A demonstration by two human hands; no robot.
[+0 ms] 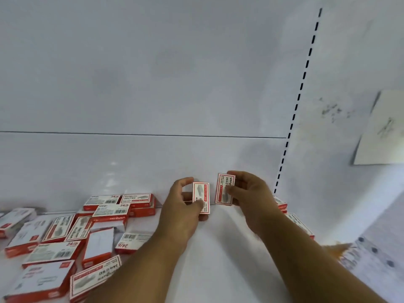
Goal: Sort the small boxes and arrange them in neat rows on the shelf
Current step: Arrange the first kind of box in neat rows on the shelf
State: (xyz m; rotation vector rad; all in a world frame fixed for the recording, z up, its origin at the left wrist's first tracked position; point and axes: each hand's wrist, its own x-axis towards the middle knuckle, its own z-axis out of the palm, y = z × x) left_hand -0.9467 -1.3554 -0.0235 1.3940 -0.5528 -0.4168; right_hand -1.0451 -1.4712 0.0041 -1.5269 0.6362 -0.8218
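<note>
My left hand [181, 206] grips a small red-and-white box [201, 196], held upright just above the white shelf [218, 248], thumb on its face. My right hand [249, 195] pinches a second box [224, 189] of the same kind, also upright, a little to the right and slightly higher. The two boxes stand side by side with a narrow gap. Several more boxes [65, 235] lie jumbled on the shelf at the left, some stacked, some face down. A few boxes [299, 224] lie partly hidden behind my right forearm.
The white back wall [153, 84] rises behind the shelf, with a slotted upright rail [295, 110] at the right. A white paper sheet [382, 130] hangs on the right panel. An orange scrap [336, 248] lies at the shelf's right edge.
</note>
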